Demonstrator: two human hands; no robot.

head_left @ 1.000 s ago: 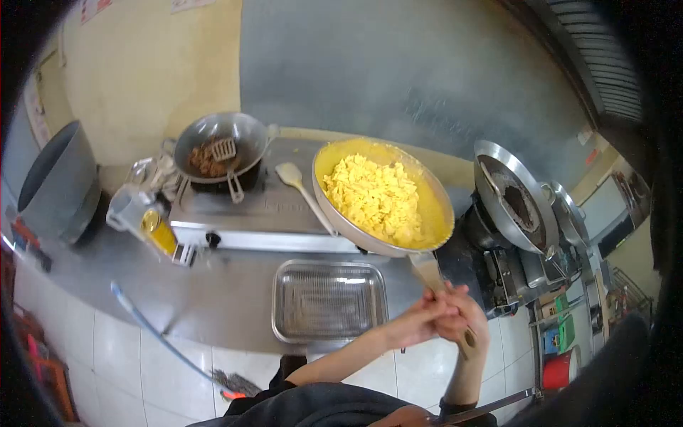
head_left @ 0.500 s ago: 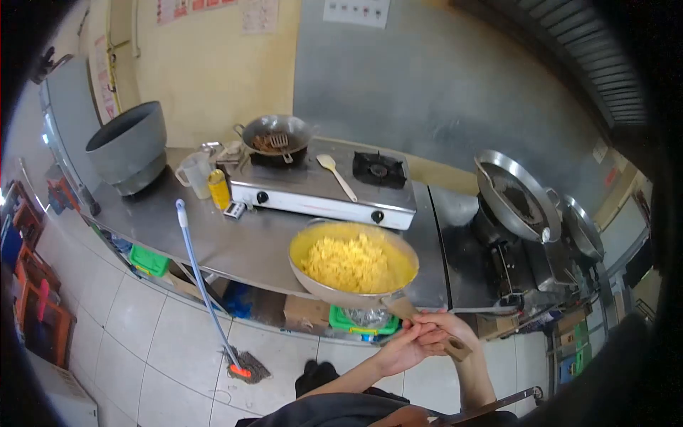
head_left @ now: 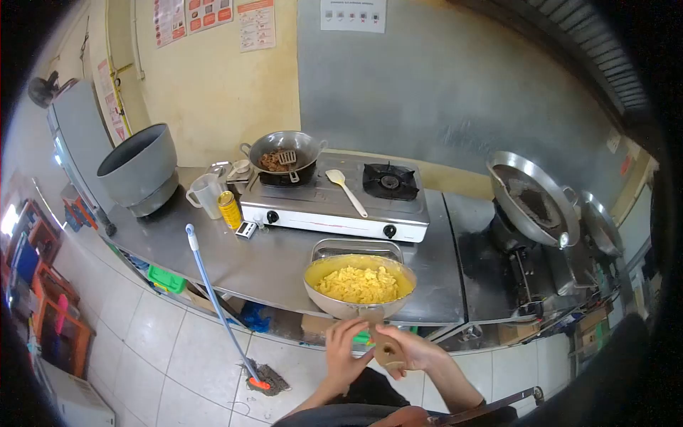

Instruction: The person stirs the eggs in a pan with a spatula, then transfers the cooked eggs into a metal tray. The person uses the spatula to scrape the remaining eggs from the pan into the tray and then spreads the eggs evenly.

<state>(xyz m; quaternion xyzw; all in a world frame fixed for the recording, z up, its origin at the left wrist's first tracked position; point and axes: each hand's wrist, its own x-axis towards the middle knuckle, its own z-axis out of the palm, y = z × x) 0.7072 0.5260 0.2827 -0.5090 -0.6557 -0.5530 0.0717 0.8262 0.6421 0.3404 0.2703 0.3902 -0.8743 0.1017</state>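
Observation:
A large frying pan [head_left: 340, 308] full of yellow scrambled eggs [head_left: 359, 285] sits level at the counter's front edge, its handle [head_left: 388, 350] pointing toward me. My right hand [head_left: 416, 349] is wrapped round that handle from the right side. On the handle's left, my left hand [head_left: 345, 356] has its fingers apart and reaching up toward the underside of the pan, its thumb close to the handle. Just behind the pan lies a rectangular metal tray [head_left: 358, 248], partly hidden by it.
A gas stove [head_left: 334, 206] bears a wok [head_left: 306, 146] with brown food and a slotted turner, plus a cream spatula [head_left: 345, 192]. A jug [head_left: 206, 196], yellow can [head_left: 229, 210] and timer [head_left: 246, 229] stand left of it. A mop [head_left: 220, 313] leans on the counter. Big woks [head_left: 533, 199] stand right.
My hands, clasped together on the handle before, have parted; the left is now beside it. The pan's handle has swung to point more directly at me, and the metal tray shows more behind it.

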